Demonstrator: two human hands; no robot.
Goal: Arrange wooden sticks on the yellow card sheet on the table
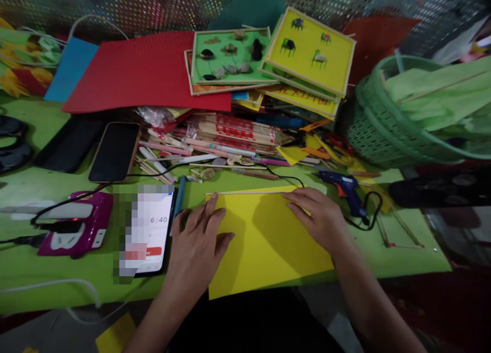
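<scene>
A yellow paper sheet (264, 245) lies on the green table (46, 261) in front of me. A thin wooden stick (249, 193) runs along the sheet's far edge. My left hand (199, 240) rests flat on the sheet's left side, fingers spread, one fingertip at the stick's left end. My right hand (316, 215) lies flat on the sheet's far right corner, fingers stretched toward the stick. Neither hand grips anything.
A lit phone (151, 235) lies left of my left hand, beside a magenta device (76, 225) with cables. A blue glue gun (345, 189) sits right of my right hand. Farther back are loose sticks (230, 133), two dark phones (115, 151), red paper (146, 71), framed craft boards (310, 51) and a green basket (383, 123).
</scene>
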